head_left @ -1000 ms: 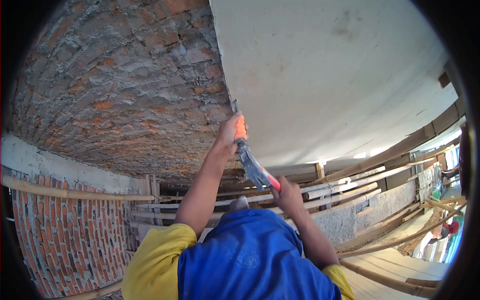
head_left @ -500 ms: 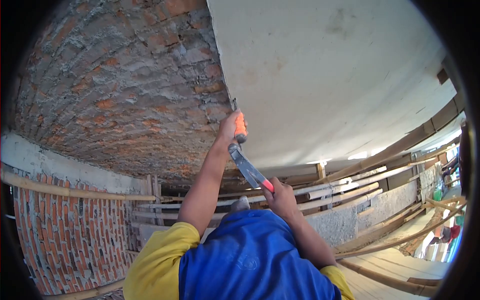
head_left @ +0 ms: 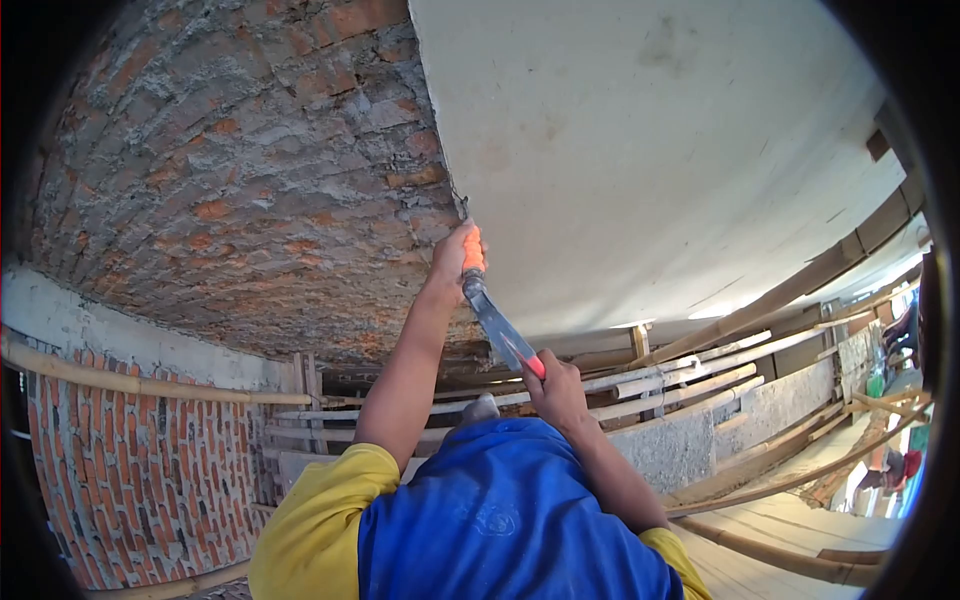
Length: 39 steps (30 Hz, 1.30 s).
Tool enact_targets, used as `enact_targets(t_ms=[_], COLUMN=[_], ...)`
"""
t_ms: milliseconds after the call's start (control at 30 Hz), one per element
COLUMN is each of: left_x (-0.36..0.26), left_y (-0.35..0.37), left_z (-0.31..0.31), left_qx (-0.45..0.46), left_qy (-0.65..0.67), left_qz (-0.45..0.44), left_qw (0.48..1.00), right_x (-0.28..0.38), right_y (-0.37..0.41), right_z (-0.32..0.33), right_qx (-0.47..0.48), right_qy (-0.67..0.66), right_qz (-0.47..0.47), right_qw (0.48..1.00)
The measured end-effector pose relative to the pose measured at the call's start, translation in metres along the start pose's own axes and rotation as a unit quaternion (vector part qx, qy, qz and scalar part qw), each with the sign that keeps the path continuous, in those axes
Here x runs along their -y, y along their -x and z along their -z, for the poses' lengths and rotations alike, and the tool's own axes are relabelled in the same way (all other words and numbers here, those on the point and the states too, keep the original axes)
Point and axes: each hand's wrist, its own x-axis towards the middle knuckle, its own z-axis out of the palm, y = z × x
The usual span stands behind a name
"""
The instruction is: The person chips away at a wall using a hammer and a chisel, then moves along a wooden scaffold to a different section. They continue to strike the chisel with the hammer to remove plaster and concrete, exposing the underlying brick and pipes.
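Note:
My left hand [head_left: 452,262] is closed around the orange grip of a chisel-like hand tool [head_left: 473,250]. Its thin dark metal end touches the edge where the smooth pale plaster [head_left: 620,150] meets the rough brickwork [head_left: 250,190]. Lower and to the right, my right hand [head_left: 558,390] is wrapped round the red handle of a long, flat, grey-bladed tool [head_left: 503,328], like a machete. The blade's far end meets, or overlaps in view, the dark butt of the orange grip. Most of the chisel-like tool's metal is hidden.
Bamboo poles [head_left: 690,375] run across behind my arms, with another pole [head_left: 150,385] at the left. A brick wall [head_left: 150,470] stands lower left. Rough grey boards [head_left: 665,445] lie at right. At the far right edge, a person [head_left: 890,470] is partly visible.
The grey blade has swung upward and left, closing the gap to the butt of the orange grip. My left hand and its tool have shifted slightly left.

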Motion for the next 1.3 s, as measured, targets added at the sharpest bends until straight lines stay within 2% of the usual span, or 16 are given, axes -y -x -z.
enact_targets(t_ms=[300, 367, 433, 500, 533, 600, 633, 700, 733, 767, 867, 1033, 1100, 1167, 1200, 1300], left_x=[-0.017, -0.024, -0.029, -0.031, -0.031, -0.032, -0.032, -0.032, -0.031, -0.034, -0.029, -0.034, -0.033, -0.027, -0.026, -0.034], left_y=[0.039, 0.031, 0.028, 0.030, 0.029, 0.029, 0.030, 0.031, 0.030, 0.022, 0.026, 0.026, 0.025, 0.025, 0.025, 0.022], left_z=[-0.050, -0.050, -0.052, -0.053, -0.053, -0.050, -0.048, -0.041, -0.036, -0.032, -0.034, -0.045, -0.046, -0.038, -0.033, -0.031], left_qx=[-0.018, -0.004, 0.003, -0.003, 0.001, 0.008, 0.010, 0.015, 0.027, 0.043, 0.042, 0.021, 0.025, 0.029, 0.031, 0.071], left_qy=[0.015, 0.031, 0.036, 0.030, 0.030, 0.031, 0.014, -0.019, -0.015, -0.011, 0.021, 0.047, 0.054, 0.027, 0.011, 0.032], left_qz=[-0.085, -0.082, -0.083, -0.081, -0.082, -0.082, -0.075, -0.064, -0.059, -0.063, -0.064, -0.071, -0.069, -0.067, -0.066, -0.052], left_qw=[0.996, 0.996, 0.996, 0.996, 0.996, 0.996, 0.997, 0.998, 0.998, 0.997, 0.997, 0.996, 0.996, 0.997, 0.997, 0.996], right_x=[0.032, 0.009, 0.004, 0.058, 0.056, 0.022, 0.005, -0.018, -0.017, -0.005, 0.031, 0.033, -0.001, -0.018, -0.014, 0.017], right_y=[0.011, 0.015, 0.029, -0.001, -0.012, -0.023, -0.026, -0.034, -0.021, -0.014, -0.004, -0.023, -0.027, -0.038, -0.027, -0.006], right_z=[0.060, 0.050, 0.053, 0.064, 0.055, 0.051, 0.044, 0.018, 0.013, 0.014, 0.039, 0.040, 0.033, 0.021, 0.023, 0.039], right_qx=[-0.183, -0.244, -0.206, -0.269, -0.292, -0.217, -0.173, -0.021, 0.010, 0.001, -0.093, -0.213, -0.106, -0.026, -0.002, -0.054], right_qy=[0.009, -0.089, -0.121, -0.309, -0.333, -0.104, 0.015, 0.092, 0.081, 0.071, -0.064, -0.251, -0.056, 0.056, 0.069, -0.042], right_qz=[0.167, 0.224, 0.168, 0.347, 0.401, 0.346, 0.309, 0.080, 0.019, 0.032, 0.190, 0.449, 0.254, 0.065, 0.023, 0.126], right_qw=[0.969, 0.939, 0.956, 0.844, 0.802, 0.907, 0.935, 0.992, 0.996, 0.997, 0.975, 0.830, 0.960, 0.996, 0.997, 0.990])
